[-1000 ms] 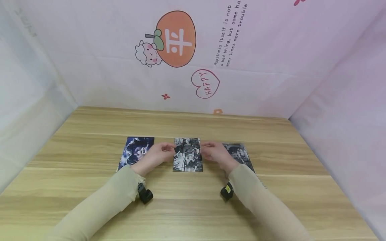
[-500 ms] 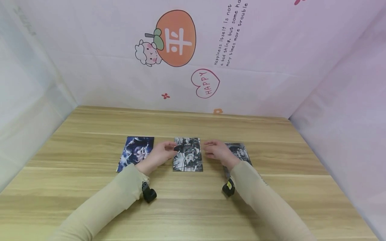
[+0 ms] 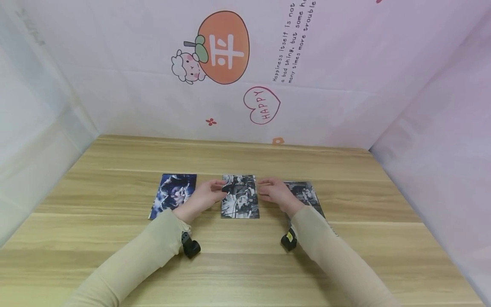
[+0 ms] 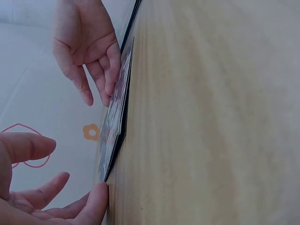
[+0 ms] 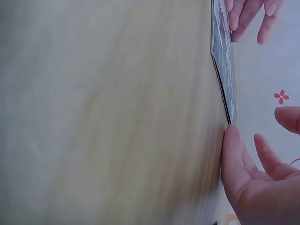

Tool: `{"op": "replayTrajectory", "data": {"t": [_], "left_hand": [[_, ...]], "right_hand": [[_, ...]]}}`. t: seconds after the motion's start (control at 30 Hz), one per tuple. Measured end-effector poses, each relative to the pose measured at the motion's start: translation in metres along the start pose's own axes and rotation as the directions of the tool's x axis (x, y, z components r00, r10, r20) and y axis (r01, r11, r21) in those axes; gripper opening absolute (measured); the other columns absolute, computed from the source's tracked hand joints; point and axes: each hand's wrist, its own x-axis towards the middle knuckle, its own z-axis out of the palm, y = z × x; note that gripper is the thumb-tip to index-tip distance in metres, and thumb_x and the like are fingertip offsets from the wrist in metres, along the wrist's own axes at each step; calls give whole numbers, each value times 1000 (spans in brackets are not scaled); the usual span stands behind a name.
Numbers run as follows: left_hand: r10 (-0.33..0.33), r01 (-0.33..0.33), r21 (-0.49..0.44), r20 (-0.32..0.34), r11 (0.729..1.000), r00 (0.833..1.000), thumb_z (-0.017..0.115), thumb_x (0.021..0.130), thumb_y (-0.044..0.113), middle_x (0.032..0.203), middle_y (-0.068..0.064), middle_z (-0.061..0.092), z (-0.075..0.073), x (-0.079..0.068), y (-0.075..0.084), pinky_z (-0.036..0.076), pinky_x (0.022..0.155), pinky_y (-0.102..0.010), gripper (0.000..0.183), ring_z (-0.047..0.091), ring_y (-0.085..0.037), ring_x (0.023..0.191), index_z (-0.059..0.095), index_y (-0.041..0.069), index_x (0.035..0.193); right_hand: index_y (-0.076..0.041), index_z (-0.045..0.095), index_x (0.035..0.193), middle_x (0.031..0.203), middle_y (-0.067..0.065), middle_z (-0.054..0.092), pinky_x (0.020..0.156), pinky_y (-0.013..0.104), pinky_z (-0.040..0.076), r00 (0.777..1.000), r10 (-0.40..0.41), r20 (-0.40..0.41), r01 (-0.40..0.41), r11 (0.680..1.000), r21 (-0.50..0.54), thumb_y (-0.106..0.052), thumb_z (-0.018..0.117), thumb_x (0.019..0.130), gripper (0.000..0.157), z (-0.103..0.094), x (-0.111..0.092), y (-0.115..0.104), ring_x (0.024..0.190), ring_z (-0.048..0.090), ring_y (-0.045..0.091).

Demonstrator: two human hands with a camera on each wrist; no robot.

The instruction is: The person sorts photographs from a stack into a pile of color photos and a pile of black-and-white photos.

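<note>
A black-and-white picture card lies flat on the wooden table between both hands. My left hand is at its left edge, fingers relaxed and thumb apart; in the left wrist view a fingertip meets the card's lower corner. On the opposite side, my right hand is held the same way, with a fingertip right at the card's edge in the right wrist view. From the side, the card's edge looks thin and layered, with a dark underside. Neither hand grips anything.
A blue-and-white picture card lies to the left, partly behind the left hand. Another dark grey card is to the right, partly covered by the right wrist and sleeve. A printed cloth hangs behind the table.
Both hands have shifted slightly and their fingers have loosened at the middle card's sides. The right hand drew back a little, then came closer again. The cards stay in place.
</note>
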Motion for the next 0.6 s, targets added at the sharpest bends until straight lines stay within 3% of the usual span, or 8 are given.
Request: {"op": "replayTrajectory", "data": {"t": [0.6], "left_hand": [[24,-24,-14,1,1000,1000,62,87,9,135,-23,50,1,-1,-2,44,101,-45,48,49,-37,123,48,-1,133]], "right_hand": [[6,44,132,135,24,47,103,41,44,1000,-18,-16,19,1000,17,-9,51,96,41,1,-9,-5,123,50,36]]}}
